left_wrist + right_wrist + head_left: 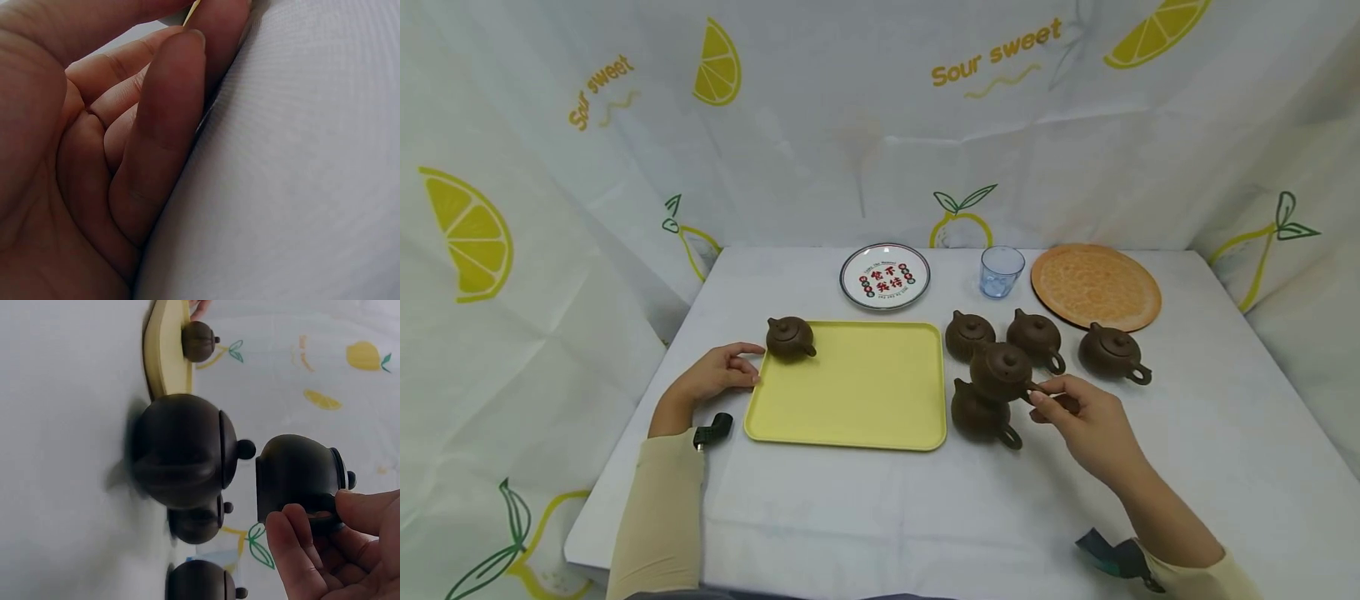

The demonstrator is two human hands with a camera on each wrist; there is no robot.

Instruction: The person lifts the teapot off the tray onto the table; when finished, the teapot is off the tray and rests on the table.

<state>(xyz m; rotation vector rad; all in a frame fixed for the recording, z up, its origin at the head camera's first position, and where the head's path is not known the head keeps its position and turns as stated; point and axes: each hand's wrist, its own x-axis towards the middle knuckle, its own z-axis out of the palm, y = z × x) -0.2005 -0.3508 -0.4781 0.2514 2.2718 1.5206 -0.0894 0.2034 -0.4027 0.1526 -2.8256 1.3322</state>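
Note:
My right hand (pixel 1093 425) pinches the handle of a dark brown teapot (pixel 1002 371), held up off the table in the right wrist view. It overlaps another brown teapot (pixel 979 414) standing beside the yellow tray (pixel 850 444). Behind stand two more brown teapots, one (pixel 970 335) nearer the tray and one (pixel 1035 337) to its right. A further teapot (pixel 1112 352) stands farther right. On the tray's back left corner sits a teapot (pixel 789 338). My left hand (pixel 721 372) lies at the tray's left edge, fingers loosely bent, fingertips right at the rim.
At the back of the white table stand a white plate (pixel 884 277) with red lettering, a blue glass (pixel 1002 272) and a round tan board (pixel 1096 286). A white cloth with lemon prints hangs behind and at both sides.

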